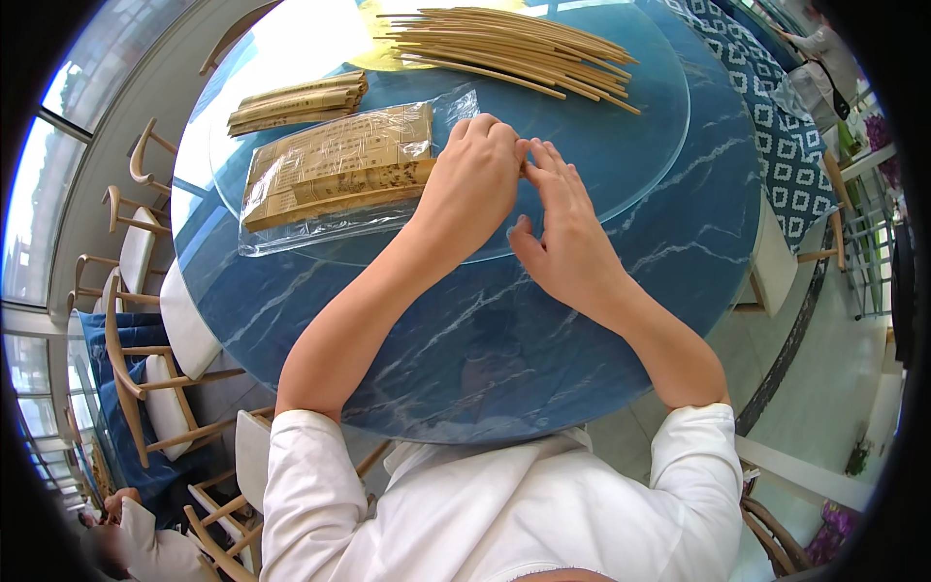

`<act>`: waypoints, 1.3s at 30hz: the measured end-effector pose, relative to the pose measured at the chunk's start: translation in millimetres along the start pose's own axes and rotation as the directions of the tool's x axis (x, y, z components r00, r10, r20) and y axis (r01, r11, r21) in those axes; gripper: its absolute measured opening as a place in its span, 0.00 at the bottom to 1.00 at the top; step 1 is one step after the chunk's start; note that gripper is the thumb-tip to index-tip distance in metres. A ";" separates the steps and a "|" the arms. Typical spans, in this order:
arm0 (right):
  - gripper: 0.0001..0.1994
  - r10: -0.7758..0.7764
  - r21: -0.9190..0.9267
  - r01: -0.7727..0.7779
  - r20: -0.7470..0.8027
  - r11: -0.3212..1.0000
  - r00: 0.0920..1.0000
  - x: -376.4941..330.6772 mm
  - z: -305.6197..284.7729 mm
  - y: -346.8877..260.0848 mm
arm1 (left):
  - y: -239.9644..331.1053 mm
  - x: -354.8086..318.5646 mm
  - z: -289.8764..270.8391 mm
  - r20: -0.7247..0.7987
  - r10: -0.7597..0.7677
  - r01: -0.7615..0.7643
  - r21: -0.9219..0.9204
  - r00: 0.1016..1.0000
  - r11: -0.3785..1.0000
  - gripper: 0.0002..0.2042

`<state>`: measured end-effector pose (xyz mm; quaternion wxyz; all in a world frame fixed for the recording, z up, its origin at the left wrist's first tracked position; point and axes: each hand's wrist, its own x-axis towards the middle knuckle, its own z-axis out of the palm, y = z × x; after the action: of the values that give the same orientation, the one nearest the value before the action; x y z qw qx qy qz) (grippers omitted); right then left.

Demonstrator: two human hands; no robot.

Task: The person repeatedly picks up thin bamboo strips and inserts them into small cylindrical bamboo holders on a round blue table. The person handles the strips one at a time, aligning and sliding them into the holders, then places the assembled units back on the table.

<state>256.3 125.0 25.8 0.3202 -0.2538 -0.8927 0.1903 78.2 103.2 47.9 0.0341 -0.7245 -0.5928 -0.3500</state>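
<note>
My left hand (475,170) is closed, knuckles up, over the right end of a clear plastic bag (320,234). What its fingers hold is hidden, though a small brown edge shows between my two hands. My right hand (572,223) is open, its fingers stretched toward the left fingertips and its thumb apart. Inside the bag lie printed tan paper sleeves (339,145) in a flat stack. Behind it rests a bundle of narrow printed paper sleeves (296,105). A loose pile of wooden chopsticks (514,53) lies farther back, beyond my hands.
These things lie on a round glass turntable (669,126) over a blue marbled table (465,359). Wooden chairs (145,378) stand at the left. Patterned blue cloth (786,145) hangs at the right. Other people are at the far right (824,68) and lower left (145,543).
</note>
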 end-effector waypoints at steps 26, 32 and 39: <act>0.17 0.270 0.613 -0.299 0.143 0.732 0.952 22.0 -11.4 35.3 | 5.0 -2.2 2.0 -0.044 0.116 -0.114 0.053 0.992 0.992 0.10; 0.14 0.379 0.610 -0.383 0.143 0.693 0.914 24.6 -24.2 47.0 | -10.2 -21.7 -22.8 0.005 0.054 -0.054 0.184 0.999 0.981 0.25; 0.13 0.404 0.606 -0.372 0.089 0.703 0.910 27.5 -30.6 41.6 | -39.6 -60.6 -56.9 -0.014 -0.024 0.027 0.386 1.000 0.922 0.24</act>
<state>272.2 179.5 40.0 0.3599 -0.3234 -0.7006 0.5244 13.5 37.9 43.1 0.1744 -0.6943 -0.6593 -0.2298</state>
